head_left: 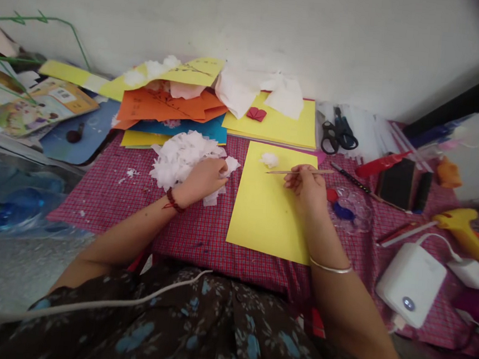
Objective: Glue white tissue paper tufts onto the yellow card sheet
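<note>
My left hand [208,181] is closed at the right side of a heap of white tissue paper pieces [178,154]. A white piece of tissue paper [231,166] sticks out from its fingertips. My right hand [308,186] pinches a thin wooden stick [282,172], probably a brush or skewer, its tip pointing left. It hovers over the right part of a yellow paper sheet [265,221]. Near the top of that sheet sits a small white tissue tuft [270,160], just above the stick's tip.
Folded coloured papers [174,104] and yellow sheets [289,131] lie at the back. Scissors [338,132], a paint palette [352,211], a black-and-white pen [351,177], a yellow glue gun [465,230] and a white power bank [410,284] are on the right. A checked cloth [111,202] covers the table.
</note>
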`<state>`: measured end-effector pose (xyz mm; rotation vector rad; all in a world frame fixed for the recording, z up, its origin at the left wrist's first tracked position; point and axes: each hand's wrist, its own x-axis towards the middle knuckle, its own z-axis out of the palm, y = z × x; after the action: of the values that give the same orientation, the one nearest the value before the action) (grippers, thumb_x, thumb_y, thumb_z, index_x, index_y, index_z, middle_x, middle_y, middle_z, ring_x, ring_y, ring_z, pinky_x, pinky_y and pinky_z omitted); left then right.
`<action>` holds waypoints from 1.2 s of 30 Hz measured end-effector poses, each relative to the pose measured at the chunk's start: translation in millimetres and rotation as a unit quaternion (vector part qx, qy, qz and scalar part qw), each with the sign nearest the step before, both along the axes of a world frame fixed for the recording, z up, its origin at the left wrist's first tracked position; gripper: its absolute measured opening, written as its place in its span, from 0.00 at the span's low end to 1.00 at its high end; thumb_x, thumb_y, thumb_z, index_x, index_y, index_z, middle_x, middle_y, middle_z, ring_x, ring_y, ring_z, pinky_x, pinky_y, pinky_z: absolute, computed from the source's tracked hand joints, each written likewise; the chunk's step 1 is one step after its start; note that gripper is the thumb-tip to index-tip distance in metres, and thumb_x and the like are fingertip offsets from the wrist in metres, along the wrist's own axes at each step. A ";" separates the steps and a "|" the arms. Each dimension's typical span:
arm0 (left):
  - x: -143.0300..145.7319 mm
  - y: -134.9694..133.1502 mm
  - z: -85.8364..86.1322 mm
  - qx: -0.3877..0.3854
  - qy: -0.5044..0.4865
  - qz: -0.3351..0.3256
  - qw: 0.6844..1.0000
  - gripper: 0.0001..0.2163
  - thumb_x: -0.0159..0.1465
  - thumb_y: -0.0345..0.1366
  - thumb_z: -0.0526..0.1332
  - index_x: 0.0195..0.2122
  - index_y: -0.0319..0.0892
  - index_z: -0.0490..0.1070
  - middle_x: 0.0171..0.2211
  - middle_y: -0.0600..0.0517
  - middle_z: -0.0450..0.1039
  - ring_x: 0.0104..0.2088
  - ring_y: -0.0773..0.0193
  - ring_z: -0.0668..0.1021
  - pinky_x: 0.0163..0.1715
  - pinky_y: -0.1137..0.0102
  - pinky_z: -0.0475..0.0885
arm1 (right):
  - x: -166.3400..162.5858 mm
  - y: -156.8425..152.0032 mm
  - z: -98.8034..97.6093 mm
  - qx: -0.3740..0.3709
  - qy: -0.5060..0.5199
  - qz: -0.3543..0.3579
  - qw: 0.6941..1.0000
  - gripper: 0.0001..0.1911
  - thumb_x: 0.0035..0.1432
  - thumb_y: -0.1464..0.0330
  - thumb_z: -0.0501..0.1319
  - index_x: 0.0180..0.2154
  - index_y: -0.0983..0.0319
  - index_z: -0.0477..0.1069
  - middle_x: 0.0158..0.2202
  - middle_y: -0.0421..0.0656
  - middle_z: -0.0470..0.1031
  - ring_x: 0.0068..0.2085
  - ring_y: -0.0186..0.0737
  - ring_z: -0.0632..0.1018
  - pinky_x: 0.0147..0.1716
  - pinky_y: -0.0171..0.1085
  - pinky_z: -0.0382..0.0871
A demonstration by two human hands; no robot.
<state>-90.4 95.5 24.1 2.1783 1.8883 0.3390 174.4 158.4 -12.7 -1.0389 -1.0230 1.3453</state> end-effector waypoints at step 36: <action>36.9 71.6 11.3 -0.129 -0.190 -0.119 0.966 0.06 0.55 0.33 0.60 0.26 0.38 0.76 0.24 0.51 0.75 0.25 0.68 0.71 0.26 0.74 0.62 | -1.5 9.3 -8.0 0.040 -0.070 -0.016 0.997 0.18 0.57 0.51 0.61 0.31 0.60 0.67 0.22 0.36 0.75 0.19 0.28 0.72 0.19 0.28 0.66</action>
<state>-53.5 167.1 35.4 1.9680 1.3689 0.4057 172.9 167.6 -20.7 -1.0955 -1.1503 1.2096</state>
